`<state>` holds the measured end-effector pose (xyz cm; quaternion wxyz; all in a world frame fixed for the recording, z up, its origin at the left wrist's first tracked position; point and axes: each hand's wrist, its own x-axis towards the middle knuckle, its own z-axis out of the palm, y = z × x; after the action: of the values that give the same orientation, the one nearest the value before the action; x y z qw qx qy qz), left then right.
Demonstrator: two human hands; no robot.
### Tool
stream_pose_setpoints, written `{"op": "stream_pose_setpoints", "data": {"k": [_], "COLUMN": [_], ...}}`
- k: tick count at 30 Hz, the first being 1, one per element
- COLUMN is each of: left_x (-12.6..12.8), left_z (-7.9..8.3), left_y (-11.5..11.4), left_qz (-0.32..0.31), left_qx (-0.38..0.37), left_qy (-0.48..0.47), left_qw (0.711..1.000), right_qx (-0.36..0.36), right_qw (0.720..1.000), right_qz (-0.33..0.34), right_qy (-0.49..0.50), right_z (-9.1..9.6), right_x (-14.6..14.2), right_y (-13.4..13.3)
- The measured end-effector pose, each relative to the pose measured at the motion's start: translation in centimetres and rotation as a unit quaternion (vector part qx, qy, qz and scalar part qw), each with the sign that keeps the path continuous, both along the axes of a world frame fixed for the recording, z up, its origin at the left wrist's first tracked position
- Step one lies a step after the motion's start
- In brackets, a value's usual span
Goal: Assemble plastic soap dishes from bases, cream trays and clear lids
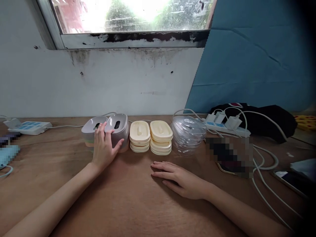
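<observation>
My left hand [105, 148] rests with spread fingers against two grey plastic containers, a left one [90, 126] and a right one [120, 133], which stand side by side. Each has a dark slot showing inside; my fingers cover part of the left one. To their right are two stacks of cream-coloured lids, a left stack [140, 133] and a right stack [161, 133]. A leaning pile of clear plastic lids or shallow bowls [189, 135] follows beside them. My right hand [177, 179] lies flat on the table in front of the stacks, holding nothing.
The brown wooden table [118, 207] meets a white wall under a window. At right are a power strip [228, 126] with chargers, loose cables [268, 164], a blurred phone-like object [227, 154], another phone [292, 181] and black cloth [266, 120]. Another power strip [33, 127] sits left.
</observation>
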<state>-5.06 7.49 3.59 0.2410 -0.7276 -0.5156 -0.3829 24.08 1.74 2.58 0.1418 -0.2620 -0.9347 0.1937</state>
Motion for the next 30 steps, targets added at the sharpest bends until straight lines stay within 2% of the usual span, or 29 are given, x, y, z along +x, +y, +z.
{"op": "stream_pose_setpoints", "data": {"k": [4, 11, 18, 22, 24, 26, 28, 30], "left_x": [-0.2, -0.1, 0.1, -0.1, -0.3, -0.4, -0.5, -0.6], "left_z": [0.7, 1.9, 3.6, 3.7, 3.4, 3.1, 2.8, 2.7], "left_y": [0.3, 0.3, -0.3, -0.3, 0.0, 0.3, 0.4, 0.4], "left_qz": [-0.017, -0.022, -0.015, -0.013, -0.013, -0.019, -0.025, -0.028], "left_qx": [-0.057, -0.100, -0.055, -0.070, -0.089, -0.105, -0.117, -0.126], "left_qy": [0.023, 0.072, 0.056, 0.056, 0.063, 0.072, 0.077, 0.080], "left_qw": [0.998, 0.992, 0.997, 0.996, 0.994, 0.992, 0.990, 0.988], "right_qx": [-0.001, 0.000, 0.003, 0.026, 0.060, 0.141, 0.249, 0.325], "right_qw": [1.000, 1.000, 1.000, 1.000, 0.998, 0.988, 0.959, 0.920], "right_qz": [0.005, -0.001, 0.000, 0.002, -0.010, -0.054, -0.135, -0.218], "right_qy": [-0.002, -0.021, -0.006, -0.014, -0.008, 0.011, 0.006, -0.037], "right_z": [0.1, -0.2, -0.1, -0.5, -0.8, -0.9, -0.4, 0.7], "right_x": [-0.1, 0.0, -0.2, -0.1, -0.1, -0.2, -0.6, -1.2], "right_y": [0.1, 0.2, 0.2, 0.0, 0.0, 0.2, 0.8, 2.0]}}
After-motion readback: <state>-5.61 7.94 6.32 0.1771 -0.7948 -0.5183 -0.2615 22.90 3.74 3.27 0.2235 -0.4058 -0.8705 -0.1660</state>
